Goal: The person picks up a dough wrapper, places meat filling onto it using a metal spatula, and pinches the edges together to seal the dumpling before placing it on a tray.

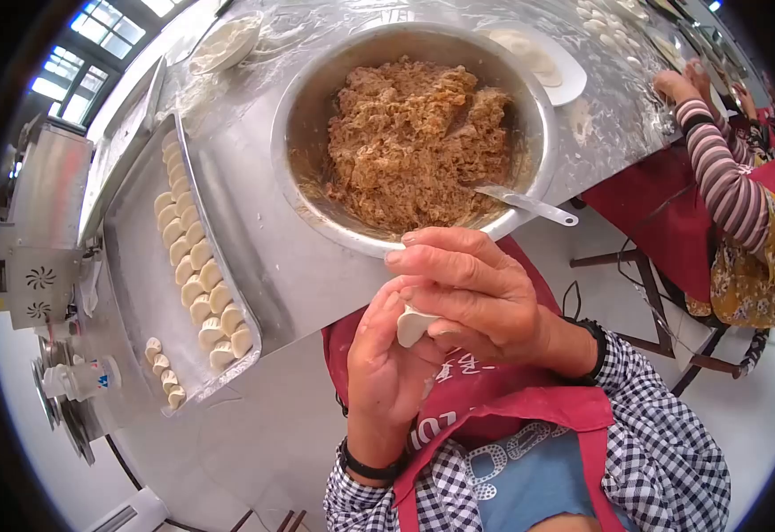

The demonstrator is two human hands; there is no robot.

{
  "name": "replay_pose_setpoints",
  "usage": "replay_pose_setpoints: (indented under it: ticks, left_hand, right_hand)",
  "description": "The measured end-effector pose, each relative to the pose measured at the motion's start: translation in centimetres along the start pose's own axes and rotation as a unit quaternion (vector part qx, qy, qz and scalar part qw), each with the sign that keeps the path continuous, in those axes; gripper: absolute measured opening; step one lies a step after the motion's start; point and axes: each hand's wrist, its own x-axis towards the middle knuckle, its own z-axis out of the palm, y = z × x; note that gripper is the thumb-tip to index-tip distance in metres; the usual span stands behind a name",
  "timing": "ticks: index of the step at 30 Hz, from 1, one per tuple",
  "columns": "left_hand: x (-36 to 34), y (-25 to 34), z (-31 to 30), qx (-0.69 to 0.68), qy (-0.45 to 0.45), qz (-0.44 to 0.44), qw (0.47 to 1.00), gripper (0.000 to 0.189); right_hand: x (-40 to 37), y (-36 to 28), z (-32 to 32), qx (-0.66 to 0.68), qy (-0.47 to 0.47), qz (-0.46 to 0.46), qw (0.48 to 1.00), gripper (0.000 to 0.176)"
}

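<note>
Bench: shiny grey metal bench (254, 208), dusted with white flour at the far side.
Dumpling: one small pale dough dumpling (413, 326), up between both hands, above the red cloth apron (503, 408). Squeezed too hard, it could split.
Left hand: the left hand (387, 359) is curled round the dumpling, thumb up.
Right hand: the right hand (480, 288) is bent over it, pinching. A weak pinch could leave a gap.
Scoop: silver scoop with a pale handle (538, 206), poking past the rim of a big round silver bowl (306, 137). A sleeve could knock it.
Tray: long silver metal tray (134, 257). Its half-moon dumplings (211, 332) touch, so they might stick.
</note>
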Motion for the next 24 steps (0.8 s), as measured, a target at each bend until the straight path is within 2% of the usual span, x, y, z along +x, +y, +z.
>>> replay_pose_setpoints:
  ticks: [2,3,5,8,11,12,14,15,17,21,24]
  left_hand:
    - [0.0,-0.1,0.1,0.020,-0.016,0.006,1.000,0.036]
    - [0.2,-0.2,0.1,0.012,-0.022,0.005,1.000,0.036]
    - [-0.2,-0.1,0.4,0.057,-0.002,0.009,0.998,0.036]
    - [0.0,-0.5,0.3,0.037,-0.036,0.033,0.998,0.037]
    - [0.2,-0.4,-0.5,0.000,-0.075,0.024,0.997,0.037]
    - [0.1,-0.4,-0.3,0.000,-0.075,0.024,0.997,0.037]
    - [-0.1,-0.4,0.3,0.047,-0.017,0.031,0.998,0.038]
    - [-0.1,-0.5,0.3,0.047,-0.017,0.031,0.998,0.038]
    - [0.0,-0.5,0.0,0.079,-0.035,0.033,0.996,0.040]
    - [-0.2,-0.6,0.8,0.101,-0.021,0.034,0.994,0.041]
    - [-0.3,-0.6,1.4,0.124,0.008,0.038,0.991,0.042]
  right_hand:
    - [0.1,-0.3,-0.1,0.062,0.029,0.035,0.997,0.032]
    - [0.3,-0.5,-0.3,0.056,0.021,0.034,0.998,0.032]
    - [0.7,-1.3,0.0,0.134,0.082,0.131,0.979,0.025]
    - [0.2,-0.3,-0.1,0.142,0.053,0.088,0.985,0.026]
    - [0.0,-0.7,0.3,0.193,0.075,0.119,0.971,0.024]
    - [0.1,-0.8,0.3,0.194,0.075,0.119,0.971,0.024]
    - [0.3,-1.0,0.3,0.243,0.084,0.170,0.951,0.024]
    - [0.0,-0.8,0.2,0.243,0.084,0.170,0.951,0.024]
    - [-0.6,-0.1,-0.1,0.299,0.025,0.124,0.946,0.026]
    - [-0.1,-0.4,-0.7,0.249,0.019,0.115,0.961,0.025]
    - [0.6,-1.1,-0.9,0.211,0.035,0.172,0.961,0.022]
